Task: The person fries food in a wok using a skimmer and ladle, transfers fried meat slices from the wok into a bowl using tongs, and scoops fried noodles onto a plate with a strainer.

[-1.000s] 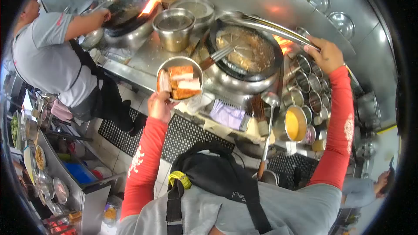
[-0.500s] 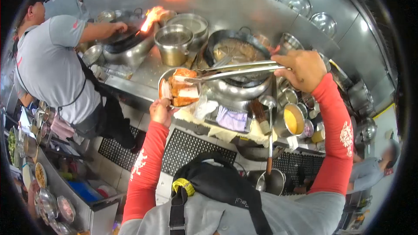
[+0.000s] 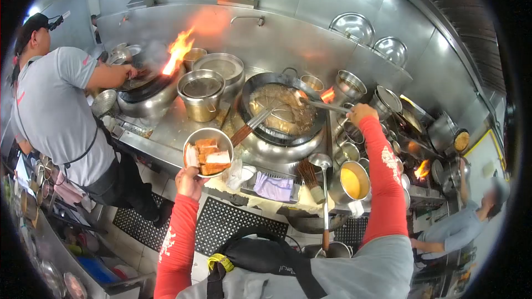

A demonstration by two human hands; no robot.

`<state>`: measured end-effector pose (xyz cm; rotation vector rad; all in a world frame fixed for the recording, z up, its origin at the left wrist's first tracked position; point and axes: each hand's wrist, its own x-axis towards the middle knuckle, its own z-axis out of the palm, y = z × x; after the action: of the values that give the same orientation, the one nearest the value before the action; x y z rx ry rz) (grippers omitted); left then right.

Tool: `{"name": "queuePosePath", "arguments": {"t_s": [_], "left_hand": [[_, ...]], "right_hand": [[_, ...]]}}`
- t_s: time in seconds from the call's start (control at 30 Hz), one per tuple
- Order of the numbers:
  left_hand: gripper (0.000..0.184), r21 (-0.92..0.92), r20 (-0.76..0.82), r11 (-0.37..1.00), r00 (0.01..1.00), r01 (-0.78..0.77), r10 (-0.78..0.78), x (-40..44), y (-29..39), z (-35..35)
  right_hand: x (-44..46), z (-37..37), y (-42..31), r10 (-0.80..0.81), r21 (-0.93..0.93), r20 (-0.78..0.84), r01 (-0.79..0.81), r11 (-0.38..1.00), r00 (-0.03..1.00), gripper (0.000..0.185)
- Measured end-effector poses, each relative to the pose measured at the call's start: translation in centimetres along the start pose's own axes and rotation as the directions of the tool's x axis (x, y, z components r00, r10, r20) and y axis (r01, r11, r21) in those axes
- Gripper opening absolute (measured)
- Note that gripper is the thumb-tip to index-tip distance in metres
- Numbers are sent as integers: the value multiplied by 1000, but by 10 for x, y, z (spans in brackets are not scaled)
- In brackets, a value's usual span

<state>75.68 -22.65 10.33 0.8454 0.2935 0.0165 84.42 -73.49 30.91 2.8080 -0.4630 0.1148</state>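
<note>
My left hand [image 3: 189,182] grips the rim of a metal bowl [image 3: 230,149], which holds several browned, pale-sided pieces of food [image 3: 206,154]. My right hand [image 3: 363,114] is closed on metal tongs [image 3: 327,106]. The tongs' far end reaches over a black wok [image 3: 252,86] of bubbling brown liquid, with a reddish-brown piece near the tips. A wire strainer [image 3: 279,113] with a wooden handle rests across the wok's left side, its mesh in the liquid.
Flames [image 3: 179,51] rise at the left wok, where a co-worker [image 3: 61,105] stands. Stacked pots [image 3: 200,97] sit between the woks. A ladle [image 3: 326,188] and a pot of yellow liquid [image 3: 354,181] are at front right. Another person [image 3: 457,224] stands at far right.
The tongs have moved away from the bowl and over the wok. One piece of food has left the bowl. The view has shifted, showing more of the back wall and right side.
</note>
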Motion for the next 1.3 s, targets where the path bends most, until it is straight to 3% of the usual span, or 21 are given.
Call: {"name": "queuePosePath", "arguments": {"t_s": [0.07,0.17,0.27,0.3,0.33,0.37,0.43,0.57,0.67,0.77,0.87,1.0,1.1,1.2,1.3], "left_hand": [[39,33,-7,999,1000,8,-8,0,-2,-8],[28,-6,-28,1000,999,-24,24,-19,9,3],[26,-13,-60,999,998,-32,32,-18,5,-13],[23,-26,-85,998,995,-57,54,-22,8,-7],[21,0,-93,998,994,-55,55,-17,8,-13],[18,26,-105,998,993,-49,51,-12,6,-22],[15,19,-73,998,995,-63,64,-7,6,-27],[15,55,-77,997,995,-57,62,-5,15,-27],[16,67,-25,997,999,-45,47,-6,23,-18],[17,45,-26,998,999,-39,40,-4,26,-15],[14,33,-14,998,998,-59,60,-9,28,-12],[20,53,-35,997,998,-49,51,-3,19,-20],[25,57,-63,997,997,-43,47,-6,11,-25],[28,89,-45,996,999,-26,30,-7,1,-38],[26,73,-66,997,998,6,-1,-12,-4,-52]], "right_hand": [[18,30,4,35,16,51,-36,999,998,38],[32,43,13,114,32,78,-117,993,990,38],[26,21,24,158,86,-35,-155,984,987,39],[8,-13,22,68,122,0,-67,990,998,40],[-9,-34,21,-40,167,-100,56,984,994,37],[-40,-58,10,-101,46,-313,121,992,944,41],[-79,-95,-2,-250,118,-379,315,942,891,44],[-189,-154,-68,-570,-96,-443,596,797,692,41],[-220,-154,-98,-745,-271,-439,716,643,502,39],[-229,-148,-118,-798,-391,-436,711,584,416,35],[-227,-156,-117,-781,-393,-334,675,625,528,34],[-215,-164,-88,-678,-245,-463,653,717,571,32],[-186,-166,-66,-502,-151,-355,482,863,789,30],[-109,-115,-39,-335,-99,-298,320,942,894,30],[-44,-52,-30,-123,-74,-110,115,991,986,31]]}}
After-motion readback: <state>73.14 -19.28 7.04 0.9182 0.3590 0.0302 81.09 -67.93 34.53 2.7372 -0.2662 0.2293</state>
